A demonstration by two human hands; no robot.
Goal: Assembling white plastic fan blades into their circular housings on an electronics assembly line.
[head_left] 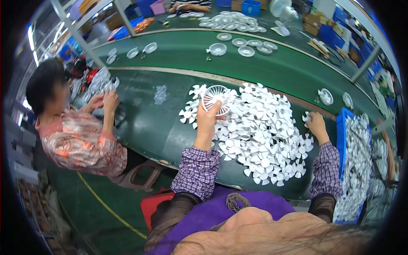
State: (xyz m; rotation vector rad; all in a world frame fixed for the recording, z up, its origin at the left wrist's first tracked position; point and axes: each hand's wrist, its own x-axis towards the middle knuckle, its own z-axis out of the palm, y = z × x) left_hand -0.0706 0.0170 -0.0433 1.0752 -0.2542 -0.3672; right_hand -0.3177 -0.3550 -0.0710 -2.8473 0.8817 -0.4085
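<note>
My left hand (207, 121) is closed on the rim of a round white fan guard (216, 94) with radial slats, held up over the left part of a heap of white fan blades (263, 131). To the right of the heap, the fingers of my right hand (317, 126) are pinched on a small white fan blade (305, 117). My palm partly hides that blade. Several loose blades lie under and beside the fan guard on the dark green table (157, 123).
Beyond the table runs a green conveyor belt (178, 51) carrying round fan guards (246, 51). A blue crate (342, 140) full of white parts stands at my right. Small clear parts (160, 94) lie left of the heap. At far left a co-worker (76, 131) handles parts.
</note>
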